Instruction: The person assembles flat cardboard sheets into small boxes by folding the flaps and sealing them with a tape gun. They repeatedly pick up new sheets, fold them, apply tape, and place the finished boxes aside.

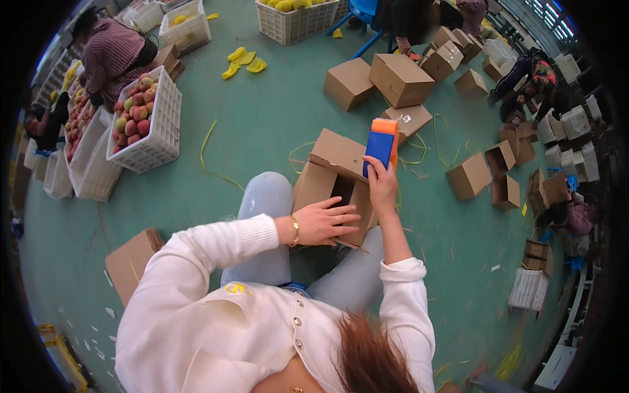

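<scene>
Clearly, your right hand [382, 188] clasps the blue-and-orange tape dispenser [379, 149]; your left hand [321, 221] spreads over the mid-frame cardboard box [316, 183], shaped but open, taping apparently left.

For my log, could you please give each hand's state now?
Left hand: open, spread over the cardboard box.
Right hand: closed, holding the tape dispenser.

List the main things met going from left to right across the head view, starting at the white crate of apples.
White crate of apples, yellow pieces, left hand, right hand gripping the blue-and-orange tool, brown box, lower-right white crate.
</scene>
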Action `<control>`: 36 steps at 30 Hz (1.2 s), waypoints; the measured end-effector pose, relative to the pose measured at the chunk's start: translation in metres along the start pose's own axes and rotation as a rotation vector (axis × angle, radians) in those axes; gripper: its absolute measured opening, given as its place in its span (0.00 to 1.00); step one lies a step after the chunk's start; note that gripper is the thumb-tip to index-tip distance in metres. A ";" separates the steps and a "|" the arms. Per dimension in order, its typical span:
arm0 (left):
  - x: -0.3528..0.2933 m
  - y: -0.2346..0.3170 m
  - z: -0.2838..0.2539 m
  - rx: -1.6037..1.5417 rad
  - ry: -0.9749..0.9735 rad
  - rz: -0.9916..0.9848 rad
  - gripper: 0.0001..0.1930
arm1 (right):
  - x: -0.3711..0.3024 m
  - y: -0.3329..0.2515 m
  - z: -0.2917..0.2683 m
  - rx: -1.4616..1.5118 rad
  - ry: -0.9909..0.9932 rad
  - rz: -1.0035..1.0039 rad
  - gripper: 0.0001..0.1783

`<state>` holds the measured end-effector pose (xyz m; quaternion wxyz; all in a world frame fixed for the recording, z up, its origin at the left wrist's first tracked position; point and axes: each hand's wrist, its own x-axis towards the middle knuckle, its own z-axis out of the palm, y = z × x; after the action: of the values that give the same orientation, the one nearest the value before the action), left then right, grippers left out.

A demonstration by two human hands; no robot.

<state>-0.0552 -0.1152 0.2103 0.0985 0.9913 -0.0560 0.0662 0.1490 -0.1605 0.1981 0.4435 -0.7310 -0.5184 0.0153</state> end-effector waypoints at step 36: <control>0.051 -0.127 0.044 -0.292 0.168 -0.564 0.39 | -0.068 0.004 0.038 -0.082 0.299 0.132 0.16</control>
<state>0.0163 -0.0054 0.1508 0.2581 0.9343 0.2204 0.1089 0.1022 -0.1891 0.1433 0.4835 -0.7751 -0.3975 -0.0859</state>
